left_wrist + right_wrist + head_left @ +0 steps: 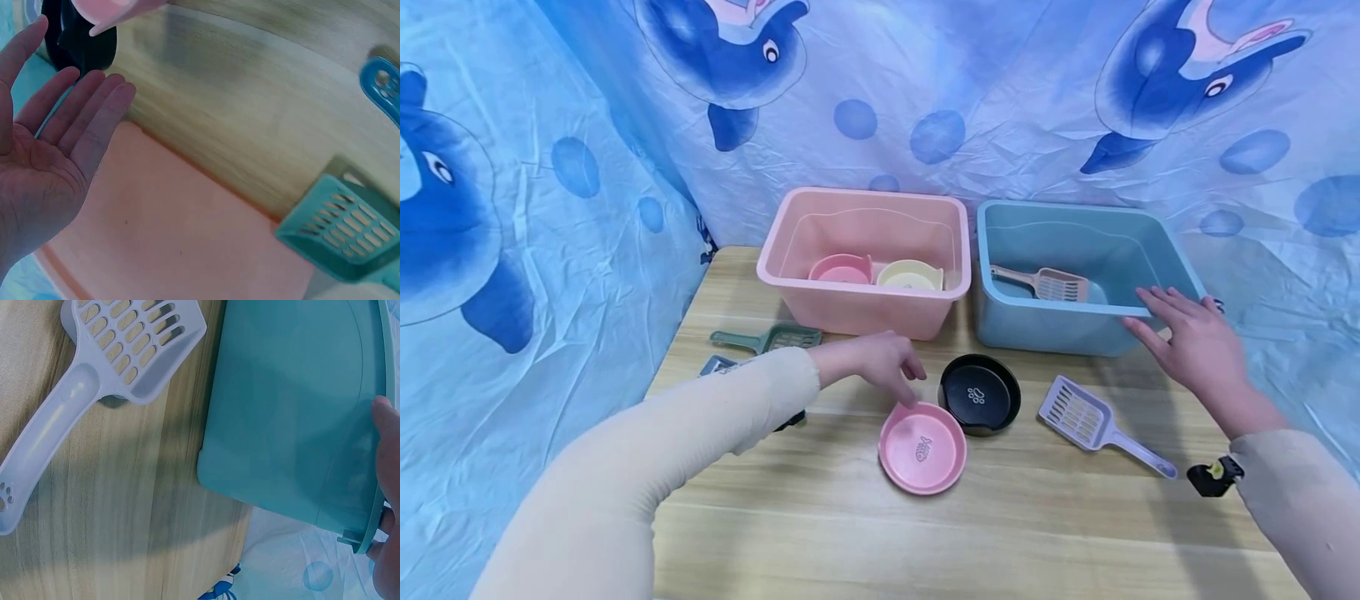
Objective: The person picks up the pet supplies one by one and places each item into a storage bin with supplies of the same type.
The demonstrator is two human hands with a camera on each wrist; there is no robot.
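Observation:
My left hand (887,367) hovers over the table beside a round pink dish (922,450) and a black dish (979,393) with a paw print. In the left wrist view its palm shows, fingers extended and nothing in them. My right hand (1202,346) lies with spread fingers at the front right rim of a blue bin (1052,329); in the right wrist view the thumb touches that rim. Inside the bin is a pale pink slotted litter scoop (1060,286). A lilac litter scoop (1082,417) lies on the table in front of it.
A pink bin (868,312) stands left of the blue one, with a pink dish (841,268) and a cream dish (912,274) inside. At the left lie a green scoop (760,340) and a blue-grey scoop (718,364), partly behind my left sleeve. Patterned cloth hangs behind the table.

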